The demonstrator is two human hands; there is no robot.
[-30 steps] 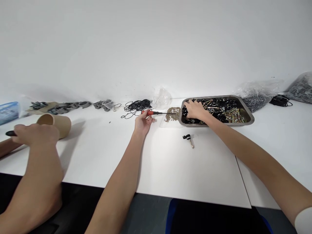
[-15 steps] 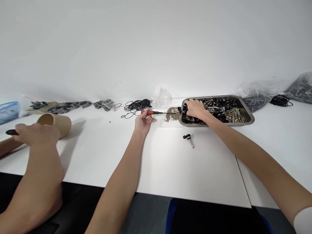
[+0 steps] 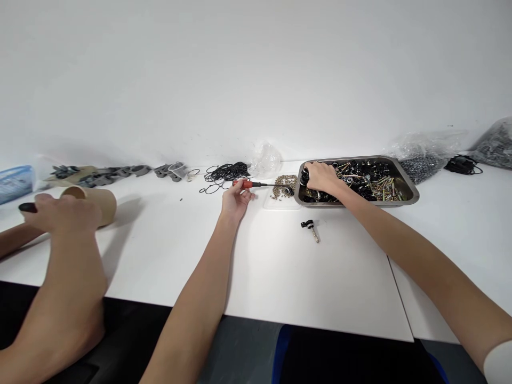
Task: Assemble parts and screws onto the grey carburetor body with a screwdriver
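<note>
My left hand [image 3: 237,198] is closed around the red handle of a screwdriver [image 3: 248,184], whose dark shaft points right over a heap of small brass-coloured screws [image 3: 282,184]. A small black part [image 3: 288,191] is among the screws by the shaft's tip. At the left end of a metal tray [image 3: 358,204], my right hand [image 3: 321,177] has its fingers closed on a black plastic part [image 3: 304,176], mostly hidden by the fingers. The tray holds many black clamps and long bolts [image 3: 384,189]. In front of it lies a black clamp with a bolt [image 3: 310,229].
Black rubber rings [image 3: 227,172] and a clear plastic bag [image 3: 266,160] lie behind my left hand. Grey parts [image 3: 138,170] line the wall. At left, a co-worker's hand [image 3: 66,213] grips a black handle beside a cardboard tube [image 3: 106,207]. Bagged parts [image 3: 424,160] stand right.
A small black part by the screwdriver's tip has moved from the tray's rim down and left onto the screws. My hands have barely moved. The co-worker's hand has shifted slightly right.
</note>
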